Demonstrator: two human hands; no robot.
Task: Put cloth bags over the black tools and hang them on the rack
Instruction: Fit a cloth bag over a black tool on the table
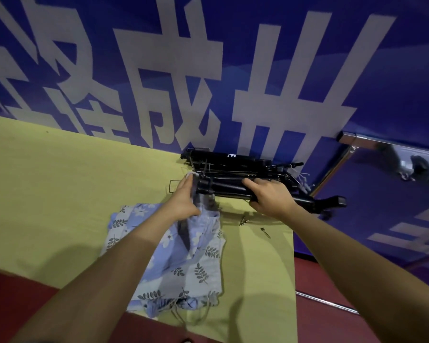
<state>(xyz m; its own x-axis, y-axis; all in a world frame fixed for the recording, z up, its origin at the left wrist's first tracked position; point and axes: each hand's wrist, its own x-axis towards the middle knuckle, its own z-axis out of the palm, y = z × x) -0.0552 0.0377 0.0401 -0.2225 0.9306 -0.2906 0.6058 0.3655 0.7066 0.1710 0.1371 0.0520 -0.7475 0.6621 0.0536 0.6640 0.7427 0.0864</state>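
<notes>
Several long black tools (235, 169) lie stacked at the far right of the yellow-green table (47, 194), against the blue wall. My right hand (270, 196) grips the nearest black tool (223, 186) around its tube. My left hand (186, 199) holds the mouth of a blue floral cloth bag (181, 256) right at the left end of that tool. The rest of the bag trails toward me over the table. More floral cloth with drawstrings lies bunched under it near the table's front edge.
A shiny metal rack (391, 154) with hooks stands at the far right, beyond the table's edge. Two small metal clips (244, 221) lie on the table below the tools. Red floor shows in front of the table and to its right.
</notes>
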